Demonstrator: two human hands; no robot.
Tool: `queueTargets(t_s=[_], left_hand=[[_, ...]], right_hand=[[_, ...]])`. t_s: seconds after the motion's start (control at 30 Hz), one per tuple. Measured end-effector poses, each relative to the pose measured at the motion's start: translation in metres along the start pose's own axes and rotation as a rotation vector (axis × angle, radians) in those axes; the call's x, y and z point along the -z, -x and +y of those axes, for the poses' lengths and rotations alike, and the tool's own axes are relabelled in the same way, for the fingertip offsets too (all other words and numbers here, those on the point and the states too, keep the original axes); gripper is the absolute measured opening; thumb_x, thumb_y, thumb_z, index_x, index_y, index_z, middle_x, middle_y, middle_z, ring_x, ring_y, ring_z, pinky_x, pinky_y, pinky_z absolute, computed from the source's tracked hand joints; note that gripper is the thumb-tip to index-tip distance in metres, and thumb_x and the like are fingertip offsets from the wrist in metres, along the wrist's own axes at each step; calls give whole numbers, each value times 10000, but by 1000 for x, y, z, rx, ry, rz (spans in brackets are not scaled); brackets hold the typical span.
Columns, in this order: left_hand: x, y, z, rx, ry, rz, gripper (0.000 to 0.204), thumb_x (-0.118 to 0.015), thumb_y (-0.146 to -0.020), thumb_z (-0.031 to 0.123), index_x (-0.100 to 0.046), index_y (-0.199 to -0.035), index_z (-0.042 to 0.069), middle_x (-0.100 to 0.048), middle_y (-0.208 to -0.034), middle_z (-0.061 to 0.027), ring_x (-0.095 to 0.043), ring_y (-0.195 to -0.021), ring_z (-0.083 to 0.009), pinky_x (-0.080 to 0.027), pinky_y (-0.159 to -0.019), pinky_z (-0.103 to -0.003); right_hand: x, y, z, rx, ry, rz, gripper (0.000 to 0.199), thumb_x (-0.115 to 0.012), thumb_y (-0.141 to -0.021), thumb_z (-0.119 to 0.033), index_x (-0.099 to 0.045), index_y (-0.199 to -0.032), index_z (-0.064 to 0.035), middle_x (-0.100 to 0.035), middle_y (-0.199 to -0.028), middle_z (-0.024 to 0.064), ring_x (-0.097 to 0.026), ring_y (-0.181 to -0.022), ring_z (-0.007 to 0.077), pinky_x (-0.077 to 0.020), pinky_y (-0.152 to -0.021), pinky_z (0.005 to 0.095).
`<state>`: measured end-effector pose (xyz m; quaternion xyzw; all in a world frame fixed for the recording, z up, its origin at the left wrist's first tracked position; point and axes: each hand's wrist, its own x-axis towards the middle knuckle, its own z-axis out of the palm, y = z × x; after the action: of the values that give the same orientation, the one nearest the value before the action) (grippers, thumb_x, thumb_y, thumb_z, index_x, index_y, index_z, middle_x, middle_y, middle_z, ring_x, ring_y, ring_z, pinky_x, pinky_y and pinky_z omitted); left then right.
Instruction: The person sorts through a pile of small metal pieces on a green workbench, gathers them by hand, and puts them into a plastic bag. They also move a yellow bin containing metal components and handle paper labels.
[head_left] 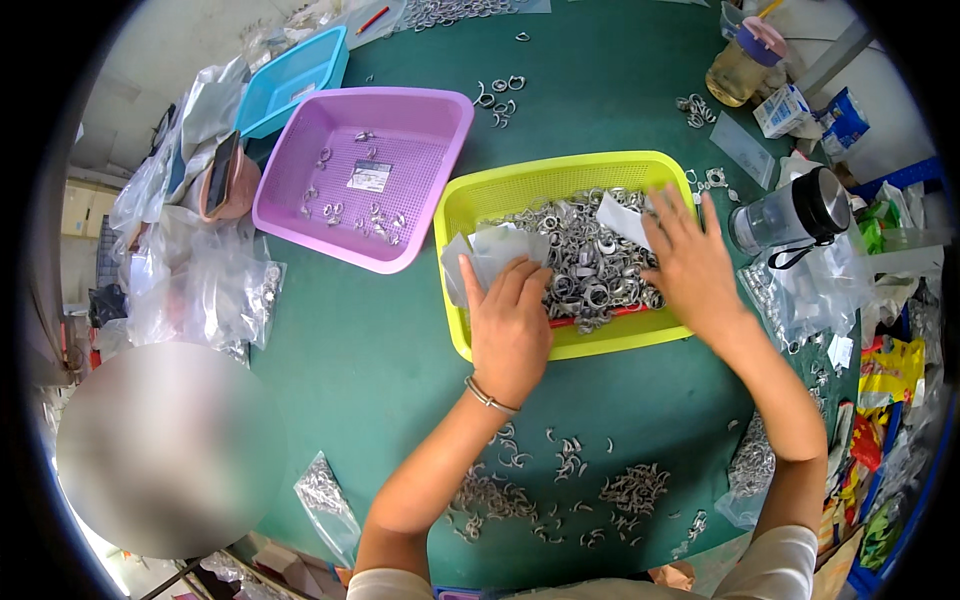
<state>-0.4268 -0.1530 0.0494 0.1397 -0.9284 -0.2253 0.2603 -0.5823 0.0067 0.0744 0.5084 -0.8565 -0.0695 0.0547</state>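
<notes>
The head camera looks down on a green table [600, 90]. Far left sits a blue basket [290, 80], partly cut off by clear plastic bags [200, 280]. Next comes a purple basket [365, 175] with only a few little metal rings in it. In the middle is the yellow basket [560, 172], and its long side runs left to right, tipped a bit so the right end sits higher in the picture. It is full of small silver rings [590, 265] (too tiny to see well).

The left hand [510, 325] lies flat on the basket's near left part, fingers close together, pressing on small clear bags [490, 250]. It covers what is under it. The right hand [690, 265] lies on the rings at the right side, fingers spread apart and flat, gripping nothing I can see. A clear bottle with a black lid [790, 212] lies on its side just to the right. More rings [560, 490] are scattered near the person's arms.
</notes>
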Motion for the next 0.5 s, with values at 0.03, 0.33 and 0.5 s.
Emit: queueTargets(t_s=[0.03, 0.33, 0.5], left_hand=[[-1, -1, 0, -2, 1, 2, 332, -511, -684, -123, -620, -959, 28, -633, -994, -88, -594, -1023, -258, -126, -1106, -604], [-1, -2, -1, -5, -27, -55, 358, -546, -703, -84, -587, -1047, 8, -615, -1028, -123, -574, -1064, -269, -169, -1097, -609], [1, 0, 1, 37, -10, -36, 382, -502, -710, -110, -601, -1055, 21, -637, -999, -126, -590, -950, -301, -204, -1104, -569]], right_hand=[[-1, 7, -4, -8, -50, -35, 538, -682, -777, -291, -538, -1208, -3, -403, -1392, 191, -308, -1348, 310, -187, -1109, 528], [5, 27, -29, 119, -511, 3, 278, -620, -829, -153, -607, -1081, -37, -513, -1254, 168, -412, -1264, 330, -276, -1066, 494], [19, 10, -26, -142, -509, 64, 329, -597, -859, -204, -578, -1121, -7, -529, -1193, 193, -459, -1190, 336, -356, -960, 478]])
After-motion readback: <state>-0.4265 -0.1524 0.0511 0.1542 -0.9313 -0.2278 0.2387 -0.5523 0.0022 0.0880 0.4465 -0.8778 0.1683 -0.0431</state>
